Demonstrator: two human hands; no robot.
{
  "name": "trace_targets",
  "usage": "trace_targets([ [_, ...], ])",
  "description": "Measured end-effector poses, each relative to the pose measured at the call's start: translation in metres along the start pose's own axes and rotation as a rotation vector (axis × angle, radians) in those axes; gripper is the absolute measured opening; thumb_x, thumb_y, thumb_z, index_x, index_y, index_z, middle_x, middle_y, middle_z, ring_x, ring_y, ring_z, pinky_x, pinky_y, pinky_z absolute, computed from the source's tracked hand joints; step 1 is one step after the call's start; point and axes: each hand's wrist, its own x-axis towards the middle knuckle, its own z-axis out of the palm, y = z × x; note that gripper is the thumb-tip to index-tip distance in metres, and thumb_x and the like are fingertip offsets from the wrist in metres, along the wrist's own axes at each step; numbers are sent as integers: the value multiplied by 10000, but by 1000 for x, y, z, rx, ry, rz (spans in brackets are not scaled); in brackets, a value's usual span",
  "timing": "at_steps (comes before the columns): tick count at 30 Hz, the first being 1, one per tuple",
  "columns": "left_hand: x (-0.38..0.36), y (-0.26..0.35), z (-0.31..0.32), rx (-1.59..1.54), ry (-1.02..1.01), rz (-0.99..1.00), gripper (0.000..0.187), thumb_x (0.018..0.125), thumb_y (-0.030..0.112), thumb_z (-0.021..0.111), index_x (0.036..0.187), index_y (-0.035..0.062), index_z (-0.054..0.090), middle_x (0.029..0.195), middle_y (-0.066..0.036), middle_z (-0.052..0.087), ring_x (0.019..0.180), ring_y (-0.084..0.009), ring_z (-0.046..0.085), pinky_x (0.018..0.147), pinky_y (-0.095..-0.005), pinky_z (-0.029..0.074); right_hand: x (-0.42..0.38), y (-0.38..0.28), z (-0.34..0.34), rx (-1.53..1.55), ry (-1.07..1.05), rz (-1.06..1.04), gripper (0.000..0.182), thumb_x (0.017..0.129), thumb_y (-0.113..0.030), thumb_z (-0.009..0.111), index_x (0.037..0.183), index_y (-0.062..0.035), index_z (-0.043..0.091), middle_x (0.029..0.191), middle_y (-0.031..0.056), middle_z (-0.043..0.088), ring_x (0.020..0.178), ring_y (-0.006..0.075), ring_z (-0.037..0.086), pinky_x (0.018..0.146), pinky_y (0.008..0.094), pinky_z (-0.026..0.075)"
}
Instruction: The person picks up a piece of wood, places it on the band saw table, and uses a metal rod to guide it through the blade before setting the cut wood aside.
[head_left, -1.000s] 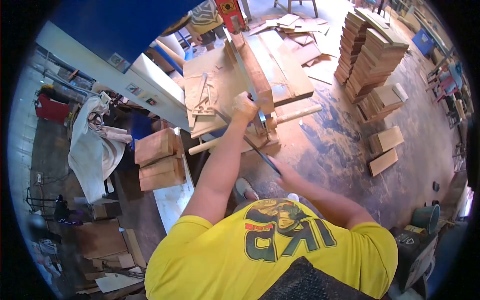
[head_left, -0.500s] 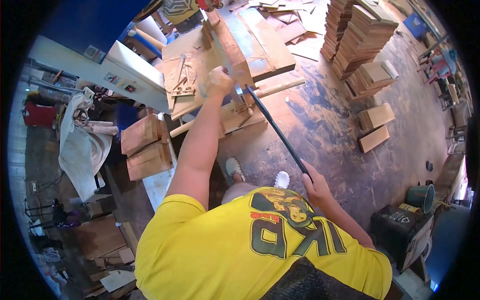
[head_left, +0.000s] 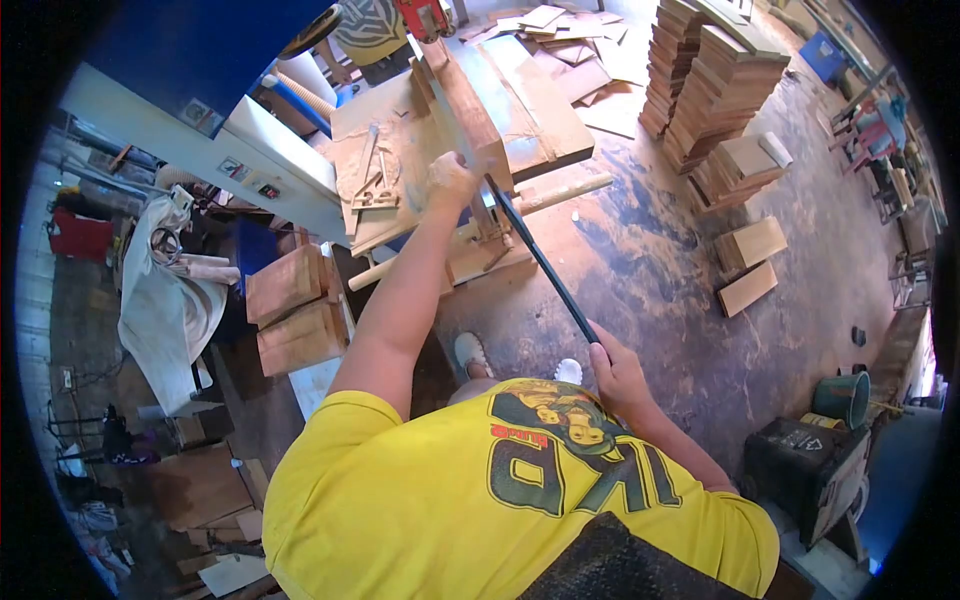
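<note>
My left hand (head_left: pixel 452 181) is closed at the near end of a thick upright wooden board (head_left: pixel 468 105) on the saw table (head_left: pixel 405 125). Its fingertips are partly hidden against the wood. My right hand (head_left: pixel 616 374) is wrapped round the lower end of a long black bar (head_left: pixel 548 270). The bar slants up and away, its far end meeting the board's near end beside my left hand. Above the board's far end hangs a red machine part (head_left: pixel 425 18). Left of my left hand lie a few thin wooden sticks (head_left: pixel 375 185) on the sawdust-covered table.
Tall stacks of boards (head_left: pixel 715 95) rise at the right, with two loose blocks (head_left: pixel 748 288) nearer. Thick wooden pieces (head_left: pixel 290 285) are piled left of my arm. Behind the machine stands another person (head_left: pixel 372 35). A black bin (head_left: pixel 800 450) is at lower right.
My right hand and the bar's lower end have swung a little to the left. My left hand sits slightly closer to the bar's tip. The view has shifted slightly.
</note>
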Motion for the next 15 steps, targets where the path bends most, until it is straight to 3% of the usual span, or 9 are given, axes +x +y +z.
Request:
trace_targets([
  [7,-6,6,-2,1,68,22,742,685,710,755,822,-17,712,712,-155,697,701,-284,695,679,-396,534,3,-3,4,14,-6,21,408,1001,-213,482,1361,-27,537,1217,290,622,1125,426,621,939,422,488],
  [13,-10,4,1,-56,81,39,714,732,689,734,839,-17,713,706,-159,690,696,-292,690,678,-402,530,7,-8,4,5,-46,69,417,1006,-237,493,1358,-18,536,1142,280,654,1045,409,659,886,402,503],
  [15,-11,3,2,-94,80,39,706,741,682,732,841,-16,712,706,-157,689,696,-292,688,679,-403,528,9,0,10,39,48,-85,394,1008,-176,492,1363,-12,543,795,103,594,713,123,520,675,288,456],
])
